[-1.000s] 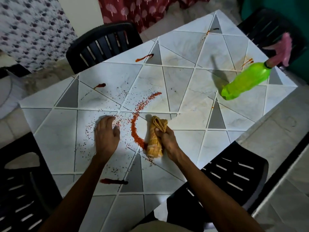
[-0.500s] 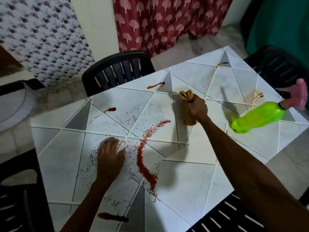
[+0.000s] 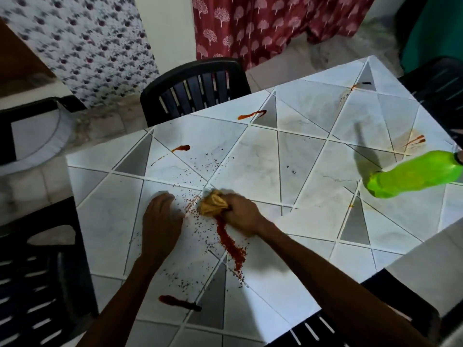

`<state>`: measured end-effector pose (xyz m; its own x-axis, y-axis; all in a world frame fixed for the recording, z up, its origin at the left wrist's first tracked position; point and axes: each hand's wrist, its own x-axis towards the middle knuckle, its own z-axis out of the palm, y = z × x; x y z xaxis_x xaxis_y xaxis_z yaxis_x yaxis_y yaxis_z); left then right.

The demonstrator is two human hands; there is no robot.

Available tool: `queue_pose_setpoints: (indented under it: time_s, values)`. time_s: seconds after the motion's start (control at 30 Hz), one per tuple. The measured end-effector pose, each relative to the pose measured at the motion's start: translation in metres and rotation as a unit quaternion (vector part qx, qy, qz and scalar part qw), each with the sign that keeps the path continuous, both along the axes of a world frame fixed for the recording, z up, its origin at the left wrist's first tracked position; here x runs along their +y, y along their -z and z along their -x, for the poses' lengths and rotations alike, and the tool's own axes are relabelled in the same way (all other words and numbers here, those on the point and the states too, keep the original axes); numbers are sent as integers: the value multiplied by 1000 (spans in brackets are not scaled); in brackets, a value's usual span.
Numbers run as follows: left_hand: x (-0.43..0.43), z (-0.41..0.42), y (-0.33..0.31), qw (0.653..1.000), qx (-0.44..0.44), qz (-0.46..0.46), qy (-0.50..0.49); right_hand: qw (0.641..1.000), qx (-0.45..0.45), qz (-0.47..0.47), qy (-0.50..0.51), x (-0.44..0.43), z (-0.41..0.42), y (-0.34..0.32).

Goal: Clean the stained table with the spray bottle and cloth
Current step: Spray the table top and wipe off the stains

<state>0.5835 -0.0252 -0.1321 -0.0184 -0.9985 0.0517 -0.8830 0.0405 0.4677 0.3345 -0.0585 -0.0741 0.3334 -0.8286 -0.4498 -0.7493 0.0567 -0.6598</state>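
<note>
The white and grey triangle-patterned table [image 3: 250, 151] carries a thick band of red-orange powder [image 3: 229, 242], scattered specks and several red sauce smears [image 3: 251, 114]. My right hand [image 3: 241, 213] grips a bunched yellow-brown cloth [image 3: 213, 202] and presses it on the table at the upper end of the powder band. My left hand [image 3: 160, 220] lies flat on the table just left of the cloth, fingers together, holding nothing. The green spray bottle [image 3: 413, 174] stands at the table's right side, its top cut off by the frame edge.
Black plastic chairs stand around the table: one at the far side [image 3: 195, 90], one at the left [image 3: 37, 266], one at the near right [image 3: 390, 319], one at the far right corner [image 3: 441, 78]. A red patterned curtain [image 3: 270, 23] hangs behind.
My right hand reached with the cloth to the table's far middle, then drew it back to the upper end of the powder band. The left hand stayed flat in place.
</note>
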Motion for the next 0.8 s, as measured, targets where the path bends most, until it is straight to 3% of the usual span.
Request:
queue_pose_setpoints:
  time_s: [0.23,0.47,0.8]
  values:
    - [19,-7,1,999,-9,-46,-4,998,8,-44,-40,63,-11,5]
    - [23,-3,-6,998,42,-34,-24,996,-25,-69,-44,65,4,3]
    - [-22,-21,-2,999,-24,-27,-26,973,-88,18,212,-95,37,-51]
